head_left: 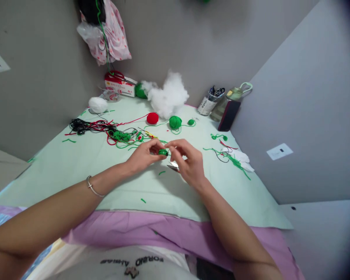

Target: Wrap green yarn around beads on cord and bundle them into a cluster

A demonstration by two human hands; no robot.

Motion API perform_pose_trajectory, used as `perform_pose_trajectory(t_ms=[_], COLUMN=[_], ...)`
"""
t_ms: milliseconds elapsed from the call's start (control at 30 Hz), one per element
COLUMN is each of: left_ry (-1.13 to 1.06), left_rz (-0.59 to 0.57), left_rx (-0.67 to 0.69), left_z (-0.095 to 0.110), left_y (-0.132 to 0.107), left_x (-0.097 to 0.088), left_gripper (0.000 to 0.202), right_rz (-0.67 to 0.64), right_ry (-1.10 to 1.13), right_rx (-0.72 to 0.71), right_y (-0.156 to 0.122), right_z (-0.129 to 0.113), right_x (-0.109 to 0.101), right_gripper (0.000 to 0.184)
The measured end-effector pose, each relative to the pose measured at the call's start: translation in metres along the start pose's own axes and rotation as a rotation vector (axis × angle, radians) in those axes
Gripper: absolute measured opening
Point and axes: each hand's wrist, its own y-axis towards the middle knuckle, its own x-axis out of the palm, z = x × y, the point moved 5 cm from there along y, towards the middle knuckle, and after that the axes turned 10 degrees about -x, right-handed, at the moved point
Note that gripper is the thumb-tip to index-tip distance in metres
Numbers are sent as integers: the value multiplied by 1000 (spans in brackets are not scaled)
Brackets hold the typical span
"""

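Observation:
My left hand (pixel 146 154) pinches a small round green yarn piece (pixel 162 152) with a dark spot on its right side. Close against that piece, my right hand (pixel 189 159) has thumb and forefinger drawn together; whatever thin thing they hold is too small to make out. Under the right hand, partly covered, lie scissors (pixel 173 167) with their blades showing. Just beyond the left hand are a yellow-and-red bit (pixel 150 135) and loose green yarn strands. A short green yarn scrap (pixel 162 172) lies on the table in front of the hands.
Tangled black yarn (pixel 81 126) spreads left. A red ball (pixel 152 118), green ball (pixel 175 122) and white stuffing (pixel 169 95) sit behind. A pen cup (pixel 207 105), bottle (pixel 220 109) and phone (pixel 229 115) stand back right; yarn ends (pixel 236 161) lie right.

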Motion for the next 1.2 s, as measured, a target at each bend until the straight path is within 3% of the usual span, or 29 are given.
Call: perform_pose_trajectory(t_ms=[67,133,300,367,467,567,667,800,1200], left_ry=[-36,-42,-18,-44,-118,-190,-227,-229,-213], left_rz=[-21,-27,-3,-7,-30,-36,-35,-37,-24], left_rx=[-37,-78,-89,-85,-95,-91,-71,-56,-48], left_z=[-2,-4,-4,-3,-3,-1,1,0,1], left_y=[0,0,2,3,3,2,2,2,2], left_x=[1,0,-3,-5,-7,-9,-9,-9,-10], left_gripper=[28,30,32,34,36,38,37,37,35], right_rz=[-100,-130,193,241,202,104,-22,-73,-168], right_ry=[298,485,637,629,510,254,-29,-296,-357], right_rx=[273,425,356,328,308,260,127,-70,-113], right_y=[0,0,12,14,13,8,4,2,-1], right_z=[11,16,13,11,9,9,6,2,4], right_x=[4,2,-37,-46,-47,-38,-28,-22,-18], right_gripper=[17,20,19,18,12,8,10,11,15])
